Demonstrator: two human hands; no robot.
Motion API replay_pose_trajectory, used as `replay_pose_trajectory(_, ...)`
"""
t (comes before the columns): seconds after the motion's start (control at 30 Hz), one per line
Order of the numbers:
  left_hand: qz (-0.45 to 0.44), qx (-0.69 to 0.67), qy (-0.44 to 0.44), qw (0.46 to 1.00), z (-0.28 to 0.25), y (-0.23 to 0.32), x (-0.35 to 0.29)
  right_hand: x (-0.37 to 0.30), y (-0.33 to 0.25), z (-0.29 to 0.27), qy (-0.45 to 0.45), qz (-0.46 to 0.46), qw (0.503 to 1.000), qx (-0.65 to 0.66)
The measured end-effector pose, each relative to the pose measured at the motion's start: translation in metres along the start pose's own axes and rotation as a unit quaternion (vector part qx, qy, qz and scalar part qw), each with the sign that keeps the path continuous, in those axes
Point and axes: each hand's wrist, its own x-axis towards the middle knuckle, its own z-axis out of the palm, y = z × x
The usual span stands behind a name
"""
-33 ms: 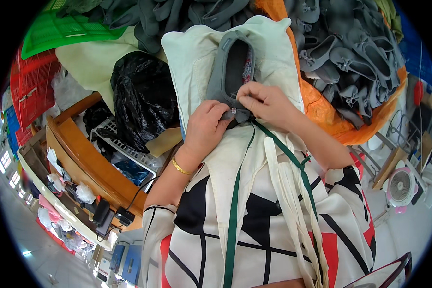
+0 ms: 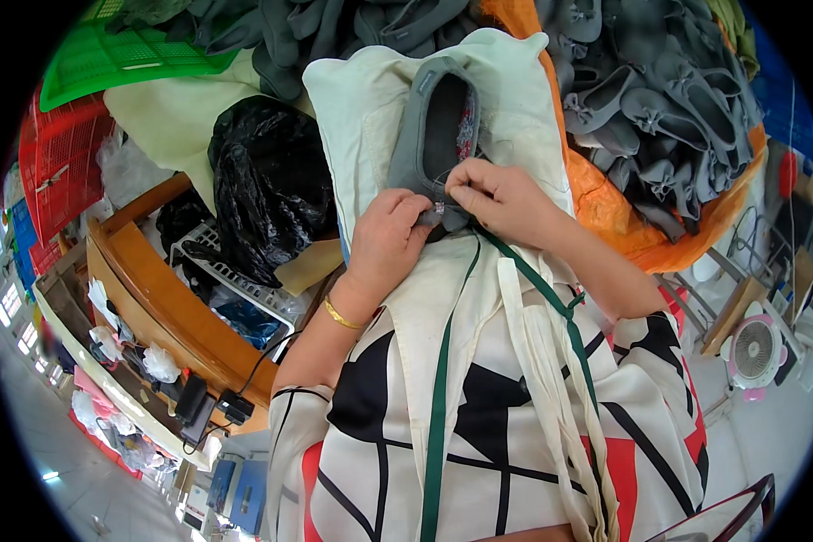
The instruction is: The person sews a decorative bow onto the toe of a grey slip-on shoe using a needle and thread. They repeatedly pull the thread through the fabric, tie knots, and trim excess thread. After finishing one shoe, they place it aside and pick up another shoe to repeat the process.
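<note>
A grey slipper-like shoe (image 2: 429, 135) lies sole-down on a pale cream cloth (image 2: 361, 117) over my lap, its opening facing up. My left hand (image 2: 390, 239) grips the near end of the shoe, with a gold bangle on the wrist. My right hand (image 2: 497, 194) pinches the same near edge of the shoe with its fingertips, right beside the left hand; a small shiny bit shows between them. What the fingertips hold there is too small to tell.
A large heap of grey shoes (image 2: 659, 99) rests on orange cloth (image 2: 605, 199) at the upper right. A black plastic bag (image 2: 266, 185), green crate (image 2: 117, 59), red crate (image 2: 54, 158) and wooden tray (image 2: 154, 298) sit to the left. A small fan (image 2: 754, 350) stands lower right.
</note>
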Motion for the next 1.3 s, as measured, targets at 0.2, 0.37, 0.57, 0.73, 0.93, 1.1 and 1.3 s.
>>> replay_pose_trajectory(0.2,0.009,-0.017,0.011,1.0,0.009,-0.007,-0.008,-0.011,-0.003,-0.008,0.058,-0.01,0.993,0.105)
replay_pose_trajectory(0.37,0.003,-0.016,0.007,1.0,0.008,-0.008,-0.008,-0.006,-0.037,-0.089,0.265,-0.145,0.915,0.269)
replay_pose_trajectory(0.57,0.01,-0.029,-0.002,1.0,0.008,-0.007,-0.004,-0.028,-0.037,-0.187,0.424,-0.235,0.75,0.45)
replay_pose_trajectory(0.73,-0.012,-0.023,0.009,1.0,0.011,-0.01,-0.007,0.003,-0.025,-0.113,0.335,-0.174,0.888,0.261)
replay_pose_trajectory(0.93,-0.013,-0.033,0.028,0.999,0.009,-0.007,-0.004,0.002,-0.003,-0.008,0.047,-0.076,0.993,-0.083)
replay_pose_trajectory(1.1,-0.017,-0.034,0.057,0.998,0.01,-0.007,-0.007,-0.002,-0.003,0.006,-0.014,-0.082,0.972,-0.22)
replay_pose_trajectory(1.3,-0.013,-0.029,0.056,0.998,0.011,-0.009,-0.008,-0.003,-0.005,0.006,-0.02,-0.081,0.97,-0.228)
